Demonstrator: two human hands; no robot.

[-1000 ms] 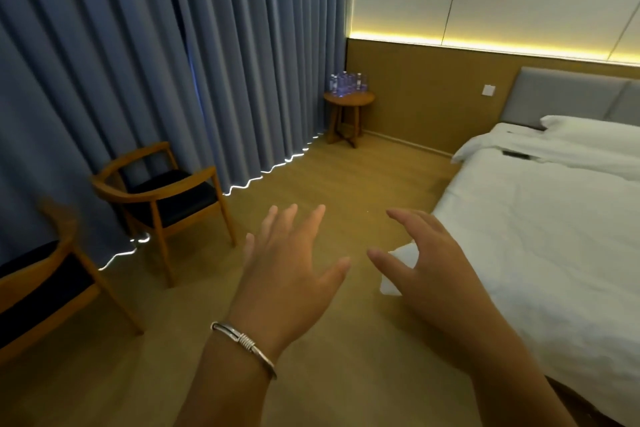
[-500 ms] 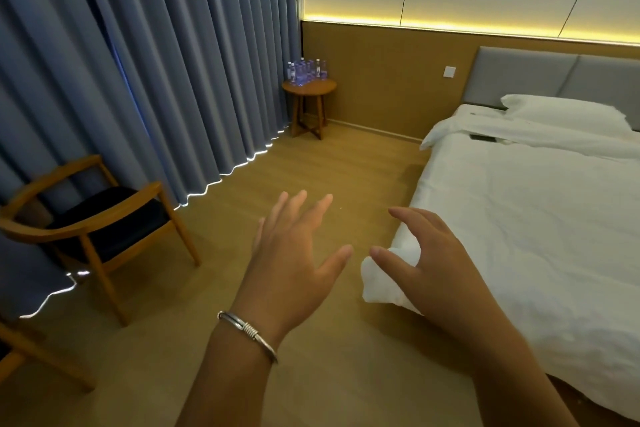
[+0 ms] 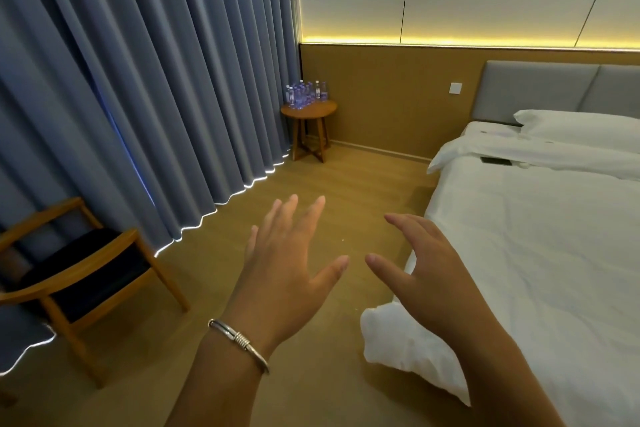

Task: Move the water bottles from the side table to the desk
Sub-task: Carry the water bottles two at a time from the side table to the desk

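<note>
Both hands were raised in front of the camera and held nothing. The left hand (image 3: pixel 287 274), at about 6 o'clock in the head view, had its fingers straight and spread, thumb (image 3: pixel 330 276) splayed out toward 3 o'clock, the back of the hand facing the camera; a silver bracelet (image 3: pixel 239 343) sat on its wrist. The right hand (image 3: pixel 433 281), just toward 4 o'clock of it, was also released, its fingers loosely bent and fanned, its thumb pointing toward the left thumb with a clear gap between the two. Neither hand touched anything; the right one hung over the corner of the white bed (image 3: pixel 540 253), but whether it brushed the duvet could not be told. The water bottles (image 3: pixel 306 94) stood clustered upright on the round wooden side table (image 3: pixel 308 109), far off at about 12 o'clock from the hands, in the corner where the blue curtain (image 3: pixel 156 97) met the wood-panelled wall (image 3: pixel 391 97). Their exact count was too small to make out. A wooden armchair (image 3: pixel 79 281) with a dark seat stood at 9 o'clock against the curtain. On the bed, toward 2 o'clock, a dark flat object (image 3: pixel 495 160) lay near the pillow (image 3: pixel 581 126), below the grey headboard (image 3: pixel 540 87).
</note>
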